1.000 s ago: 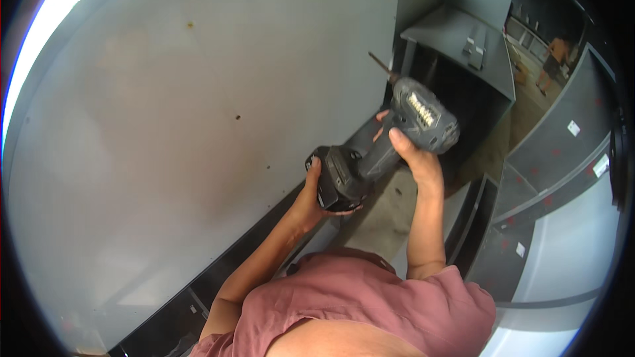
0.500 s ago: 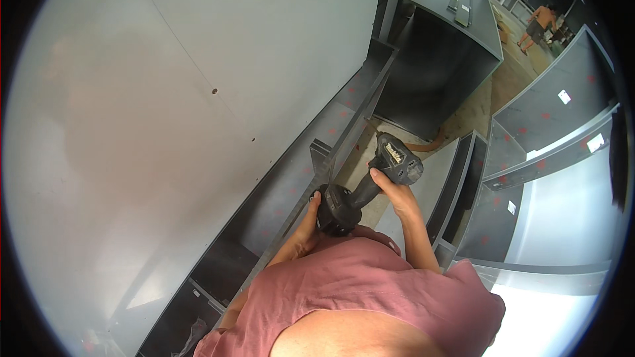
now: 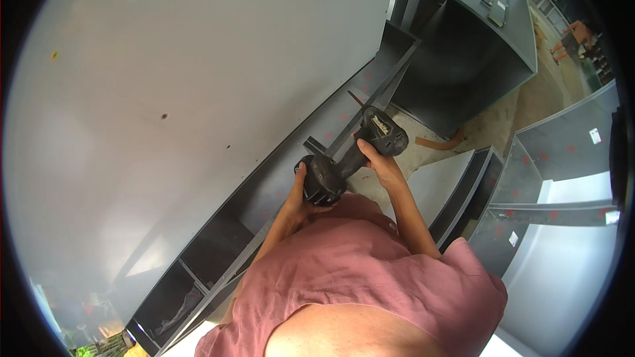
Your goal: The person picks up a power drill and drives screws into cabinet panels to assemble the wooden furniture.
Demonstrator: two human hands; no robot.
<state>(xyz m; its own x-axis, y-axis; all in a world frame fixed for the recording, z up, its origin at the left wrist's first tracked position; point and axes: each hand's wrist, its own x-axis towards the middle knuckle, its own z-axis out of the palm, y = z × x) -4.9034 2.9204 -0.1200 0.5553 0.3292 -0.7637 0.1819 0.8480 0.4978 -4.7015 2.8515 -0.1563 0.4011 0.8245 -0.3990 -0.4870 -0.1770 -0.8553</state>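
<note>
Both of my hands are on a black cordless drill, held in front of my chest. My right hand wraps around its grip just below the motor housing. At the other end, my left hand clasps the thick battery base, thumb along its side. From the drill's nose a thin, dark reddish bit points up and left, apart from the big grey panel. That panel has several small holes in a slanting row and a yellowish screw head at its upper left.
Below the panel's edge run dark open compartments with a grey rail. A dark cabinet stands at the far right, with a curved brown strip on the floor near it. Grey cabinet frames stand right. Another person bends over far off.
The drill, with both hands still on it, has shifted up and slightly left in the picture, and its bit now shows. The panel's holes lie farther left and lower as the view has turned.
</note>
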